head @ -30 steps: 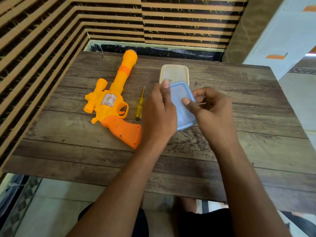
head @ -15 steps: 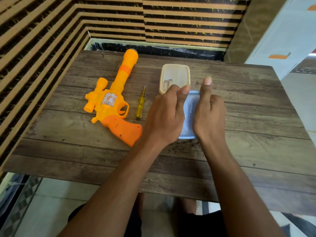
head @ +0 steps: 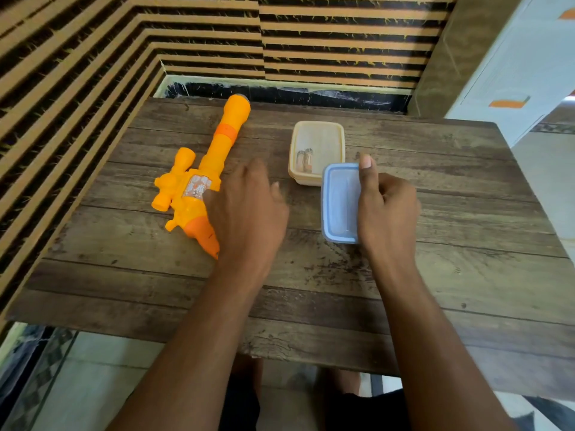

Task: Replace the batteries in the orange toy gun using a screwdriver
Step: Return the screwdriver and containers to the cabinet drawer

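Wooden plank table (head: 466, 213) tucked against a striped wall (head: 342, 42), that's the setup. Orange toy gun (head: 217, 150) lies flat on the left side, barrel pointing away. The left hand (head: 249, 213) is right over its grip and trigger part, fingers loose and spread, a bit blurry, nothing visibly in it. Right hand (head: 389, 209) grips a blue lid (head: 339, 203) by its right edge, thumb along the rim. The lid sits just in front of an open cream container (head: 317, 123) with a couple of batteries (head: 304, 158) inside.
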